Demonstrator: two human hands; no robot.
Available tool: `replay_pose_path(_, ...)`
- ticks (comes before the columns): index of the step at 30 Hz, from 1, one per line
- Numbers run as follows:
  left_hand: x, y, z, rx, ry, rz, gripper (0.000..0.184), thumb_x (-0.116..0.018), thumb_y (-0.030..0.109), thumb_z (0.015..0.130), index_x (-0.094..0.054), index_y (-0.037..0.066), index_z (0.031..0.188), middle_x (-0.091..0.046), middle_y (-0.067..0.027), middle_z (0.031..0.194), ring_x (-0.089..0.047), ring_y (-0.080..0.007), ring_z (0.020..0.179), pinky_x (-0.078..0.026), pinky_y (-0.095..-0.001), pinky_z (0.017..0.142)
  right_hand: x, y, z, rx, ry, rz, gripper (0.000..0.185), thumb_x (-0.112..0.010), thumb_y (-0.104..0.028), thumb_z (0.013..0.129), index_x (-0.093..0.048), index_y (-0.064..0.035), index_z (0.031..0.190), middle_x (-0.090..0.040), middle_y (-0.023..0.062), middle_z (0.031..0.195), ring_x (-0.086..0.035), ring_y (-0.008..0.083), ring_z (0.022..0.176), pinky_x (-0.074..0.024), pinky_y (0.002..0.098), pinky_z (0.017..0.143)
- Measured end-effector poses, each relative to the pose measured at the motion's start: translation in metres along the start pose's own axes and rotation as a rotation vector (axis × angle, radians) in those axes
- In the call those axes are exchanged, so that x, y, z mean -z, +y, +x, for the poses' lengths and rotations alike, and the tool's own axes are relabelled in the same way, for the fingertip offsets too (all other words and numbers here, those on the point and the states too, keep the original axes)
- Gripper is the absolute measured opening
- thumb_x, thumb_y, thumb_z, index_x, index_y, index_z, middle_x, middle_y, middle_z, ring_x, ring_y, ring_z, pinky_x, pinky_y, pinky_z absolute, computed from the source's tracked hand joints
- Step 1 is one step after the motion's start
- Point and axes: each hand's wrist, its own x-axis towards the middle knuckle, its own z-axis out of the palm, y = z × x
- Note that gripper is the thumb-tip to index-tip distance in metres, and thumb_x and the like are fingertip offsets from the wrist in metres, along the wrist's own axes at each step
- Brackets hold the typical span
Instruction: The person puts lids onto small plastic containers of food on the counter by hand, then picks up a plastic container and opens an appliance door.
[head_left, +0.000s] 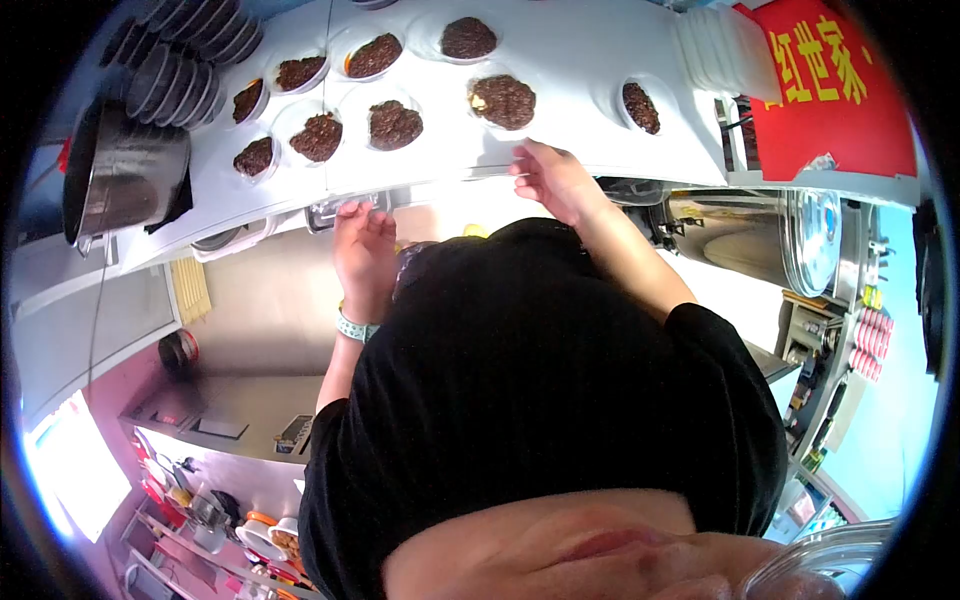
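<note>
My left hand (365, 250), with a patterned band at the wrist, is raised just below the counter's front edge. Its fingers are loosely bent and apart, with nothing visible in them. Near the same edge, further right, my right hand (552, 180) has loosely curled fingers and nothing visible in it. It is nearest to a round dish of dark brown food (505, 103) with a pale bit at its left side. Several similar dishes stand in two rows on the white counter (580, 90), among them one at the front (395, 126) and one alone at the right (641, 108).
Stacked dark bowls (175, 88) and a large metal pot (130, 170) stand at the left. Stacked clear lids or containers (715, 50) and a red sign (830, 90) are at the right. A big steel vessel (735, 235) lies below the counter at right.
</note>
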Motion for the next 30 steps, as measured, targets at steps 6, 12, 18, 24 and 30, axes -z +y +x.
replay_pose_path(6,0.006,-0.001,0.003,-0.015,0.0,-0.014,0.011,-0.053,0.009,0.089,-0.049,0.016,0.096,-0.058,0.0026,0.091,-0.056,-0.0131,0.081,-0.046,-0.0309,0.081,0.13,-0.031,-0.017,0.51,0.602,0.141,0.046,-0.037,-0.021,0.097,-0.029,0.0069,0.133,-0.043,0.0231,0.124,-0.056,0.0241,0.09,-0.0514,0.0328,0.083)
replay_pose_path(12,-0.003,0.001,0.002,0.0,0.026,-0.013,0.011,-0.053,0.009,0.089,-0.049,0.016,0.097,-0.057,0.0016,0.093,-0.055,-0.0142,0.08,-0.046,-0.0313,0.081,0.163,-0.061,0.002,0.614,0.564,-0.003,0.042,-0.044,-0.017,0.093,-0.036,0.0112,0.122,-0.045,0.0208,0.112,-0.059,0.0315,0.093,-0.0557,0.0385,0.079)
replay_pose_path(18,0.008,0.003,0.002,-0.03,-0.015,-0.068,0.012,-0.051,0.008,0.089,-0.05,0.015,0.098,-0.057,0.0005,0.096,-0.056,-0.0154,0.083,-0.046,-0.0318,0.08,0.147,-0.068,0.053,0.518,0.431,0.001,0.034,-0.05,-0.015,0.092,-0.044,0.0119,0.111,-0.049,0.0182,0.105,-0.059,0.0275,0.088,-0.0555,0.0349,0.08)
replay_pose_path(24,0.017,0.011,-0.009,-0.069,0.078,-0.064,0.013,-0.052,0.007,0.088,-0.049,0.015,0.098,-0.058,0.0009,0.09,-0.057,-0.0142,0.08,-0.047,-0.0306,0.078,0.098,-0.083,0.096,0.467,0.304,-0.112,0.024,-0.058,-0.014,0.089,-0.055,0.0066,0.101,-0.06,0.0131,0.092,-0.06,0.0209,0.08,-0.0559,0.0313,0.075)
replay_pose_path(30,0.028,0.03,-0.019,-0.102,0.136,-0.127,0.011,-0.047,0.004,0.087,-0.048,0.013,0.094,-0.056,0.0,0.086,-0.054,-0.0124,0.074,-0.047,-0.0291,0.073,0.082,-0.094,0.111,0.377,0.249,-0.263,0.02,-0.059,-0.019,0.089,-0.059,0.0008,0.093,-0.06,0.0074,0.079,-0.056,0.0135,0.067,-0.0489,0.0234,0.06)
